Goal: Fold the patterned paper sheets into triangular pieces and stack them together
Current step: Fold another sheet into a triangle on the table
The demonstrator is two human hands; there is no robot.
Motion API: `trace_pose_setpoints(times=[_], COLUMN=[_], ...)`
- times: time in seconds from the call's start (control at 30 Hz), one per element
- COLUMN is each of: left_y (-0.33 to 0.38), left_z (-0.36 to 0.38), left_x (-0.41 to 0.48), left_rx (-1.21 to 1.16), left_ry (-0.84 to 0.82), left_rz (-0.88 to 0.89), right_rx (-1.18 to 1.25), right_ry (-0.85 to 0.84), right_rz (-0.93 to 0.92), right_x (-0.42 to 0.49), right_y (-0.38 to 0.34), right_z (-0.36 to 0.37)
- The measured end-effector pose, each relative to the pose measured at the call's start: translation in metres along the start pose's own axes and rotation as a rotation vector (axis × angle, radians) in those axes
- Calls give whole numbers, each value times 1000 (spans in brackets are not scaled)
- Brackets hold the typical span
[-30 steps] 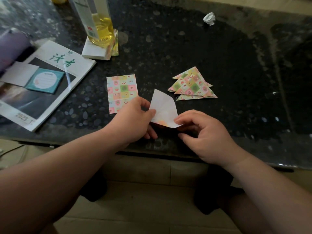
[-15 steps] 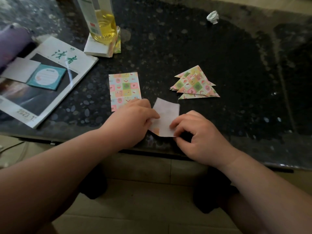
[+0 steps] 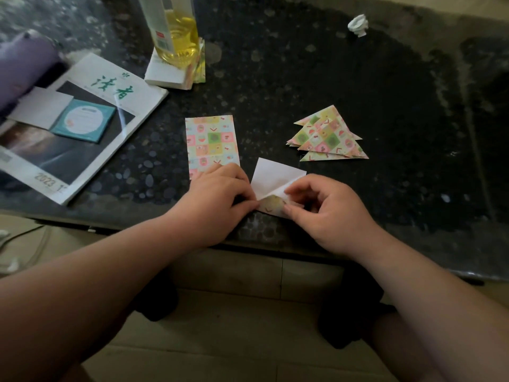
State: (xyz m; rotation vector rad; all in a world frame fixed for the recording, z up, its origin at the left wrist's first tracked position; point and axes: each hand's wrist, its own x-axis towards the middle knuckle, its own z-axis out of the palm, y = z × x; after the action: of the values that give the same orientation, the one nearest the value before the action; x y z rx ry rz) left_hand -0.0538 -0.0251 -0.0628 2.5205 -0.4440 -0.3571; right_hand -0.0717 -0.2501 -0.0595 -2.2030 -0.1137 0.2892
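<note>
A paper sheet (image 3: 271,179) lies white side up near the table's front edge, its near corner folded over so the pattern shows. My left hand (image 3: 217,197) presses its left edge with curled fingers. My right hand (image 3: 327,208) pinches the folded corner between thumb and fingers. A flat patterned sheet (image 3: 210,142) lies just left of it, partly under my left hand. A stack of folded patterned triangles (image 3: 327,136) sits to the right, farther back.
A magazine (image 3: 82,125) with small cards on it lies at the left, beside a purple object (image 3: 22,64). A bottle of yellow liquid (image 3: 176,31) stands on a paper stack at the back. A crumpled white scrap (image 3: 358,24) lies far back right on the dark speckled table (image 3: 275,78).
The sheet, held up curved a second ago, now lies flat on the table. Its near corner has been folded over, showing the pattern. Both hands lowered onto it.
</note>
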Motion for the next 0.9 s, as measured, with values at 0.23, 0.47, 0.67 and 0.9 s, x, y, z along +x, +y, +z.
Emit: trace_pose_setpoints(times=[0.23,0.47,0.67,0.9], left_y=[13,17,27,39], left_z=[8,8,30,53], left_x=[2,-2,-27,-56], left_rx=[103,146,423,560], left_ry=[24,75,95,-120], left_rz=[-171,-165,195,209], right_rx=[-42,-164,-180,-206], right_ry=[103,151,124,125], right_rz=[195,189,168,158], right_x=[12,16,17,18], right_y=[-11,-13,-11,-9], right_z=[6,14,15,15])
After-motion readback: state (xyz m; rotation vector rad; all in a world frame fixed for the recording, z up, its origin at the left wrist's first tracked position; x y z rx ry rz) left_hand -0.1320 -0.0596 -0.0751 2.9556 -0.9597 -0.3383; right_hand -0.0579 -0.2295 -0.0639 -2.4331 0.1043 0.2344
